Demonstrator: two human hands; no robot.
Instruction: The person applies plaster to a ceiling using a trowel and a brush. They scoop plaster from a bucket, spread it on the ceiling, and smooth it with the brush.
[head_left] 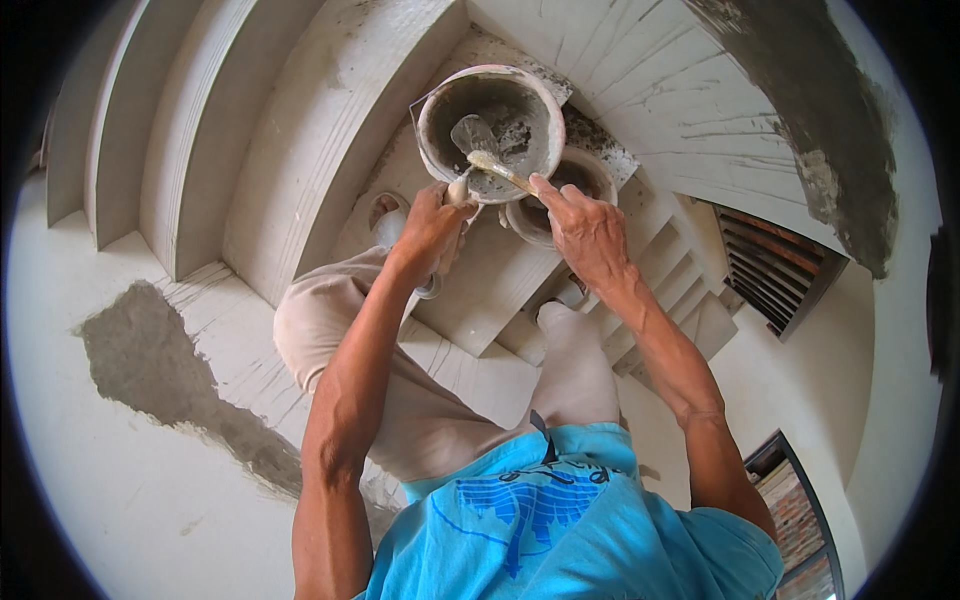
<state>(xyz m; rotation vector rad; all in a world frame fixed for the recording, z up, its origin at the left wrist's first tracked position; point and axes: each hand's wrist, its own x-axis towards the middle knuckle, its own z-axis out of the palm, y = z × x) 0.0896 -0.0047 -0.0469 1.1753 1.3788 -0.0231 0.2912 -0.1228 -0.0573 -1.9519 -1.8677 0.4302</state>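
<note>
My left hand [437, 228] is closed around the pale handle of a trowel [473, 142], whose grey blade reaches over a round bucket [556, 112]. Pinched in my right hand [590, 232] is a brush [512, 178] with a light handle. Its pale, coated bristle end meets or crosses the trowel near the base of the blade; I cannot tell whether they touch. Wet grey mortar [515, 130] coats the inside of the bucket. Partly hidden behind my right hand and the first bucket stands a second bucket [603, 178].
Concrete stairs [300, 130] rise at the left, and more steps [655, 285] descend at the right. Dark wet patches mark the right wall [830, 130] and the left wall [160, 350]. A slatted vent opening [770, 262] sits low at the right. My feet stand on the steps.
</note>
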